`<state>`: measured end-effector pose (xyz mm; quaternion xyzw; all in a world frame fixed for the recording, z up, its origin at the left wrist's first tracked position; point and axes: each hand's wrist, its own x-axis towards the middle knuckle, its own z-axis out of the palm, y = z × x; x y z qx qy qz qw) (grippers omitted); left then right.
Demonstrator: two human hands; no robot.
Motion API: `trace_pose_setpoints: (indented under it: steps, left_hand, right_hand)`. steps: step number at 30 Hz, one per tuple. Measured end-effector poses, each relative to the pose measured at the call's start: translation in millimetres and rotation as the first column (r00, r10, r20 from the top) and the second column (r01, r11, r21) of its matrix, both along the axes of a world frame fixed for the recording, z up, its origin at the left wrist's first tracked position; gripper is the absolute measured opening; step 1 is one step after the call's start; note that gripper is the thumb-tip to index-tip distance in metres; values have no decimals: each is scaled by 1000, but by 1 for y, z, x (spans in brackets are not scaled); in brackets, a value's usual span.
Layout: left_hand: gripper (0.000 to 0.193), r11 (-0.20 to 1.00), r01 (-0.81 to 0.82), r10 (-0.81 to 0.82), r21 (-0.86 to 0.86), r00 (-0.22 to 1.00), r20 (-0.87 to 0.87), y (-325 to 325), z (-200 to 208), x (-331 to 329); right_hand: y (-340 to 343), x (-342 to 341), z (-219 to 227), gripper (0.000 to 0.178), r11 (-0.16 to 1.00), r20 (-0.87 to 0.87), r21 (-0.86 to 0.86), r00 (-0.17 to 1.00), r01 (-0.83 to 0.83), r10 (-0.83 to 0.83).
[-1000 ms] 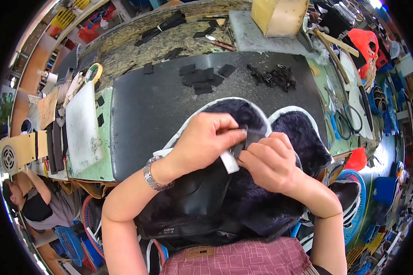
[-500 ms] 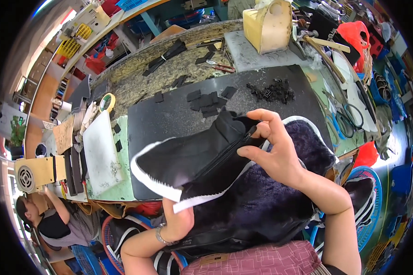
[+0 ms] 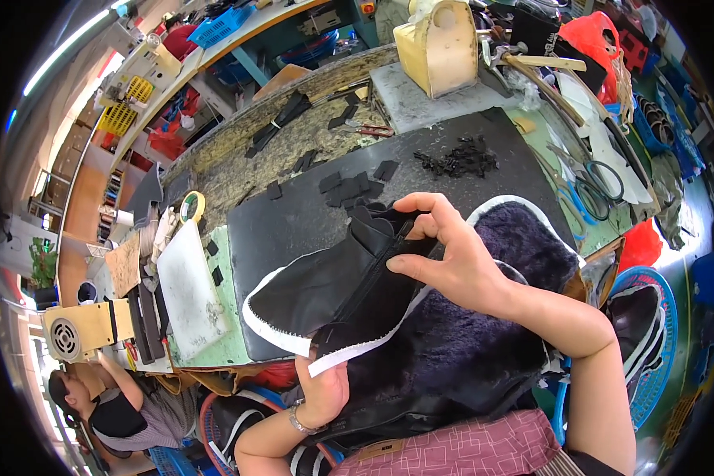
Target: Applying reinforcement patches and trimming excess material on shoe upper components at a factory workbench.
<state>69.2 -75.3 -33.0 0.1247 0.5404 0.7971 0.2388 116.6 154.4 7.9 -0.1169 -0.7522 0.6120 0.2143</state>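
Note:
A black shoe upper (image 3: 305,289) with a white stitched strip round its lower edge hangs in front of me, tilted, its rounded end toward the left. From below, my left hand (image 3: 325,393) supports it near the loose end of the white strip, most fingers hidden behind the upper. At the upper's top opening, my right hand (image 3: 456,258) is closed on the edge, thumb beside a zipper-like seam and fingers on the far side. Under my right forearm lie dark fur-lined pieces (image 3: 523,242) with white edging, reaching over my lap.
A black mat (image 3: 270,214) carries small black patches (image 3: 349,189) and a heap of black bits (image 3: 460,156). Scissors (image 3: 599,186) lie at right; a white board (image 3: 189,278) and tape roll (image 3: 192,206) at left. Baskets (image 3: 650,357) flank me. Another person (image 3: 127,412) works at left.
The upper has tilted a little, its rounded end lower, with both hands still on it. The whole view has turned slightly.

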Motion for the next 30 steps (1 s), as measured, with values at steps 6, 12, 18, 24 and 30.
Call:
trace_pose_setpoints:
  steps: [6, 12, 18, 24, 30]
  left_hand:
    - [19, 956, -178, 218, -234, 963, 159, 26, 49, -68]
    - [7, 881, 27, -258, -473, 865, -430, 87, 72, -77]
    - [13, 857, 255, -441, -448, 813, -380, 128, 57, -42]
    - [14, 868, 311, -440, -387, 843, -310, 129, 44, -48]
    - [12, 887, 291, -414, -357, 844, -340, 122, 39, -48]
  right_hand:
    - [-28, 31, 7, 26, 862, -105, 507, 990, -29, 95]
    - [65, 72, -4, 9, 611, 25, 778, 963, 149, -267]
    - [209, 154, -60, 25, -133, 70, 939, 553, -318, -831]
    - [180, 158, 11, 51, 505, 143, 784, 687, 360, -712]
    - [98, 97, 75, 66, 518, 479, 792, 855, -323, -199]
